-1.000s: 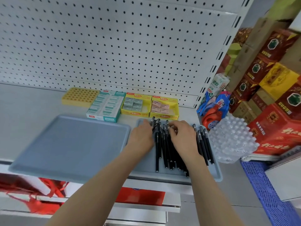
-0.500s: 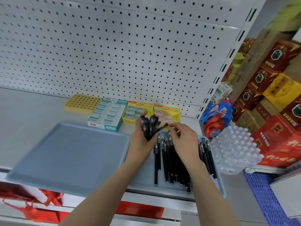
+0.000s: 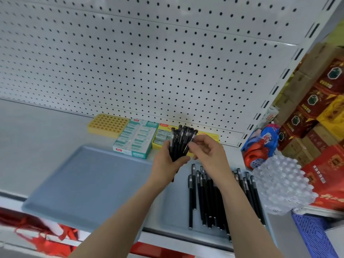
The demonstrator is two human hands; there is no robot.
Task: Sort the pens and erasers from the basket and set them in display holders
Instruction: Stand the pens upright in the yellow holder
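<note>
Left hand (image 3: 167, 165): fingers and thumb are wrapped round a bundle of black pens (image 3: 181, 141), held upright with caps up, above the far edge of the trays.
Right hand (image 3: 209, 152): thumb and forefinger pinch one pen at the bundle's right side. Whether that pen is clear of the bundle cannot be told from here.
Loose pens (image 3: 203, 198): these lie side by side on the right grey tray (image 3: 173, 213), on either side of the right forearm.
Left grey tray (image 3: 87, 179): it sits just beside the right one on the shelf.
Yellow pen holder (image 3: 108, 123): a grid of holes, standing against the pegboard (image 3: 149, 62) at the left end of the row.
Teal-and-white eraser box (image 3: 135, 139): it touches the holder's right side.
Yellow eraser box (image 3: 161, 135): next along to the right, partly hidden behind the bundle.
Clear bubble sheet (image 3: 283, 183): it lies at the shelf's right end, just beside the tray.
</note>
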